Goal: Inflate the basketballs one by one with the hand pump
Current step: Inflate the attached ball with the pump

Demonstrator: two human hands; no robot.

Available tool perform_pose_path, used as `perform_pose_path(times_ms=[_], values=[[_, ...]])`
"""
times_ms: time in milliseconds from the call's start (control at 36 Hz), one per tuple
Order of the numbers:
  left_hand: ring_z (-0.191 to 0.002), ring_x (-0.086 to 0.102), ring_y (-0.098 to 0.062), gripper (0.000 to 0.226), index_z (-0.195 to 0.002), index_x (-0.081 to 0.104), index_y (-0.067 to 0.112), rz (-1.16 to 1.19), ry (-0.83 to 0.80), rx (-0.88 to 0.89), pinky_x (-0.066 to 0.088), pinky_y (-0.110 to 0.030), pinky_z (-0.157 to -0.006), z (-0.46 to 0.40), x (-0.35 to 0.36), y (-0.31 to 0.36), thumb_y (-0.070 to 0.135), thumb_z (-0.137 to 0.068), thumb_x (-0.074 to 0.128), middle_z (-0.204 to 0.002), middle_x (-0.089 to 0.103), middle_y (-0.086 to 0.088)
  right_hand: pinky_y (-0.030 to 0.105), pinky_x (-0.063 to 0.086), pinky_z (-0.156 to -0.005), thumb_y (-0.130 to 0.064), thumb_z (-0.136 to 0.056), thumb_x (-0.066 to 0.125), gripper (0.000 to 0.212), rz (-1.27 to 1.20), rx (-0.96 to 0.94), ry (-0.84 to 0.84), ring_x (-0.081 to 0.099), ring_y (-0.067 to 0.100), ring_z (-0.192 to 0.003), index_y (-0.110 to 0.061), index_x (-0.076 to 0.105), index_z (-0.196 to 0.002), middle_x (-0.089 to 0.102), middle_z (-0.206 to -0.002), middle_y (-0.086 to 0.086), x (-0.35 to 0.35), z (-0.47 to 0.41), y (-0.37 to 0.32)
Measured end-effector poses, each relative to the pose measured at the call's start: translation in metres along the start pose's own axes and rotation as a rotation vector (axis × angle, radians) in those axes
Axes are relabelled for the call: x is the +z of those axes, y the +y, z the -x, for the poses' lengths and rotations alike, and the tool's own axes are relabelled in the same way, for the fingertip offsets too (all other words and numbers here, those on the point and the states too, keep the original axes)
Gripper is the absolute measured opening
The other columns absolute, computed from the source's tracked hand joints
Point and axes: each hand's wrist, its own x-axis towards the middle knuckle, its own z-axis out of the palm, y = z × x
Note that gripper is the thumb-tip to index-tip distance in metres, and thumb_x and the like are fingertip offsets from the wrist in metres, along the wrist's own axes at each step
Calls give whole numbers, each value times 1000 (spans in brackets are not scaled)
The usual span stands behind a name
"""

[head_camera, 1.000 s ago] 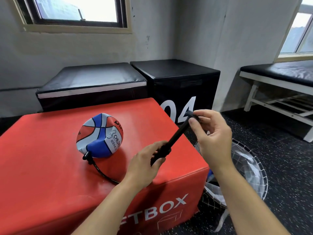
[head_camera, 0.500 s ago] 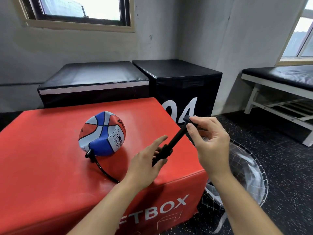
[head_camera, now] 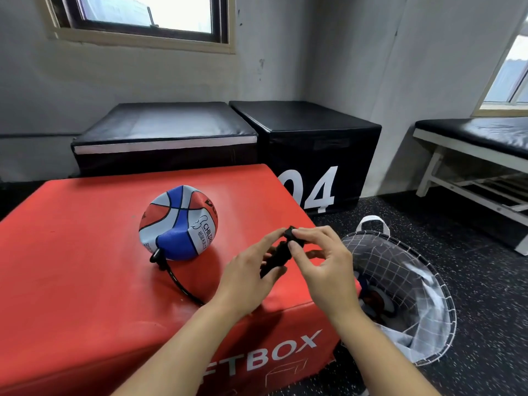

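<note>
A red, white and blue basketball [head_camera: 179,222], dented and soft, lies on the red padded box [head_camera: 74,270]. A black hose [head_camera: 178,281] runs from its lower left side to the black hand pump [head_camera: 278,254]. My left hand [head_camera: 248,274] grips the pump's body near the box's right edge. My right hand [head_camera: 323,261] pinches the pump's handle at the top. The handle sits pushed down close to the body.
A white mesh basket [head_camera: 414,295] stands on the dark floor right of the box, with balls dimly seen inside. Two black padded boxes [head_camera: 308,132] stand behind, one marked 04. A black-topped bench [head_camera: 474,144] lines the right wall.
My right hand has pushed the pump handle down toward my left hand, so the pump is much shorter. The ball looks slightly fuller.
</note>
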Motion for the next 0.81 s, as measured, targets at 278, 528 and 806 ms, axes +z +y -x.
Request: perform_pose_path(times_ms=[278,528,806], values=[[-109,68,2,63,-144,53,50,4,2,20,59,-29,-93,1,6,1,15,-96,73,-124,71,21,31,60,-81,-14,-93,79,19,45,-32,-32,69,12,-110,-25,79,-109,69,-110,-17,-17,-6,-4],[-111,67,4,65,-139,51,55,18,-27,42,56,-19,-96,6,2,5,9,-97,71,-119,67,32,39,61,-86,-14,-96,77,16,-71,-108,179,70,18,-107,-20,79,-110,69,-113,-8,-50,-33,-34],[-108,66,9,64,-131,54,60,33,-23,42,48,-5,-90,5,1,5,8,-96,72,-118,63,41,37,61,-80,-17,-98,74,16,-110,-107,260,69,18,-110,-21,79,-113,69,-115,-5,-48,-38,-44]])
